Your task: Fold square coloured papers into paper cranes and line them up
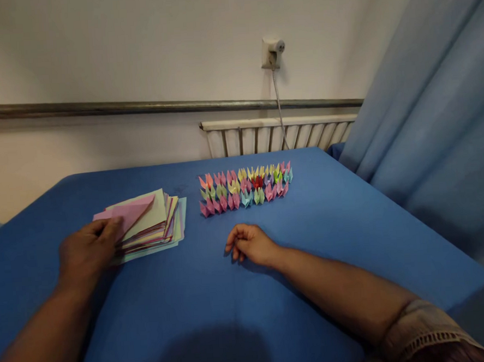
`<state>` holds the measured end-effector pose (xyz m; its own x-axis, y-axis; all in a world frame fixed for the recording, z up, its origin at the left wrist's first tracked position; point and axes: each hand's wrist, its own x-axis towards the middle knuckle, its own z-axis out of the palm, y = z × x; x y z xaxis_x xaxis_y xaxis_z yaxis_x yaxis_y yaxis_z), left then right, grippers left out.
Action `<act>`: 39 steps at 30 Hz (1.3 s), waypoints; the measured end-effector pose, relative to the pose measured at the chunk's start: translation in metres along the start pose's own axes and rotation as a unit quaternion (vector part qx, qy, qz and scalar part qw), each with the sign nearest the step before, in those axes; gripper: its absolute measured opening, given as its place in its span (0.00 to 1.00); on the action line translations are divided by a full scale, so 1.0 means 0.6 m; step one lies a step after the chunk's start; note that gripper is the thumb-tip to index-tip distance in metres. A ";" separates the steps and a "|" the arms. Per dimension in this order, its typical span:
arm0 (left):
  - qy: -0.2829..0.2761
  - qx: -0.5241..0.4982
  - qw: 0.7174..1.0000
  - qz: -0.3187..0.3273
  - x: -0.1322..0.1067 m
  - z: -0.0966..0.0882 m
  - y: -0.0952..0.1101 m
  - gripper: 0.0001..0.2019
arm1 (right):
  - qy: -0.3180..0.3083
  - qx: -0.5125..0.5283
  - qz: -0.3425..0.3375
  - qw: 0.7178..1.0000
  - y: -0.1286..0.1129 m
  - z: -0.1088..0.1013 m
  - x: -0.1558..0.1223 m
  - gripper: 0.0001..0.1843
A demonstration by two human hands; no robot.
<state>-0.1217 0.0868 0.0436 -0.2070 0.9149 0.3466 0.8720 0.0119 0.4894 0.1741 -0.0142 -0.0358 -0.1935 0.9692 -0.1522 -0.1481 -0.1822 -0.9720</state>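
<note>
My left hand [91, 250] pinches a pink sheet of paper [134, 214] between thumb and fingers, at the left of the table. The sheet lies over a stack of coloured paper [155, 238], whose edges are uneven and whose top sheet is pale yellow-green. My right hand [249, 244] rests on the table near the middle, fingers loosely curled and slightly apart, with nothing visible in them. Just beyond it stand several small folded paper cranes [246, 187] in rows, in pink, yellow, green, red and blue.
The blue table [304, 253] reaches back towards a wall with a metal rail [139, 106] and a white radiator [279, 122]. A plug in a wall socket [270, 53] trails a cord downward. A blue curtain [422, 110] hangs along the right side.
</note>
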 end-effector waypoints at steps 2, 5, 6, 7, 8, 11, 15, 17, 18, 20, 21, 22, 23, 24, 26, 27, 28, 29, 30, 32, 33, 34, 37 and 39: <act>0.028 -0.030 0.998 -0.048 -0.006 -0.001 0.008 0.15 | 0.043 0.083 0.000 0.996 -0.007 -0.005 0.004 0.09; 0.111 -0.120 0.986 -0.011 -0.038 -0.001 0.044 0.15 | 0.077 0.192 -0.008 0.978 -0.014 -0.012 0.006 0.01; 0.141 -0.140 0.979 0.037 -0.056 0.000 0.062 0.12 | 0.074 0.220 -0.005 0.973 -0.016 -0.014 0.005 0.04; 0.135 -0.161 0.973 0.097 -0.075 0.004 0.083 0.11 | 0.066 0.243 -0.001 0.968 -0.018 -0.017 0.005 0.10; 0.120 -0.178 0.964 0.159 -0.097 0.010 0.103 0.09 | 0.057 0.262 0.004 0.963 -0.021 -0.021 0.004 0.16; -0.039 -0.210 0.899 0.382 -0.156 0.047 0.156 0.06 | 0.053 0.300 0.009 0.952 -0.030 -0.040 0.002 0.31; -0.195 -0.179 0.808 0.526 -0.198 0.111 0.181 0.11 | 0.106 0.290 -0.008 0.951 -0.042 -0.082 0.000 0.37; -0.227 -0.172 0.795 0.536 -0.202 0.133 0.178 0.12 | 0.137 0.265 -0.002 0.954 -0.043 -0.102 0.002 0.34; -0.237 -0.165 0.791 0.539 -0.200 0.140 0.175 0.13 | 0.154 0.242 -0.005 0.958 -0.042 -0.110 0.004 0.32; -0.246 -0.154 0.794 0.534 -0.194 0.146 0.170 0.13 | 0.178 0.163 -0.027 0.970 -0.035 -0.120 0.011 0.26; -0.249 -0.152 0.796 0.530 -0.190 0.146 0.167 0.13 | 0.181 0.107 -0.039 0.977 -0.031 -0.124 0.015 0.23; -0.254 -0.152 0.799 0.524 -0.187 0.145 0.165 0.13 | 0.178 0.050 -0.047 0.982 -0.025 -0.126 0.020 0.21; -0.258 -0.155 0.800 0.519 -0.184 0.143 0.163 0.14 | 0.173 0.003 -0.050 0.984 -0.020 -0.127 0.025 0.20; -0.262 -0.159 0.801 0.515 -0.181 0.141 0.161 0.14 | 0.166 -0.034 -0.049 0.984 -0.014 -0.129 0.028 0.21; -0.267 -0.159 0.802 0.510 -0.178 0.137 0.155 0.16 | 0.151 -0.076 -0.050 0.984 -0.006 -0.132 0.029 0.24; -0.265 -0.158 0.805 0.506 -0.177 0.136 0.151 0.17 | 0.137 -0.087 -0.057 0.985 -0.003 -0.133 0.028 0.25; -0.262 -0.155 0.810 0.502 -0.176 0.136 0.148 0.17 | 0.119 -0.096 -0.066 0.986 -0.002 -0.135 0.024 0.27; -0.260 -0.152 0.815 0.496 -0.175 0.136 0.145 0.18 | 0.095 -0.103 -0.076 0.987 -0.002 -0.137 0.020 0.30; -0.256 -0.149 0.821 0.488 -0.175 0.138 0.142 0.18 | 0.069 -0.102 -0.083 0.989 -0.003 -0.139 0.016 0.32; -0.243 -0.148 0.831 0.479 -0.174 0.141 0.138 0.20 | 0.023 -0.075 -0.092 0.993 -0.008 -0.142 0.010 0.32; -0.233 -0.149 0.834 0.478 -0.173 0.143 0.137 0.21 | 0.007 -0.054 -0.093 0.994 -0.011 -0.143 0.007 0.31; -0.221 -0.151 0.836 0.479 -0.172 0.144 0.137 0.22 | -0.001 -0.033 -0.094 0.995 -0.014 -0.144 0.006 0.29; -0.172 -0.163 0.846 0.477 -0.170 0.142 0.140 0.20 | -0.001 0.015 -0.102 0.995 -0.020 -0.143 0.005 0.25; -0.140 -0.168 0.856 0.469 -0.169 0.134 0.144 0.17 | 0.003 0.030 -0.107 0.994 -0.023 -0.143 0.005 0.24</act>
<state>0.0102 0.0277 -0.0138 0.6698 0.5194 0.5307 0.4089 -0.8545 0.3204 0.2586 0.0051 -0.0381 -0.1451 0.9879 0.0548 -0.2420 0.0182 -0.9701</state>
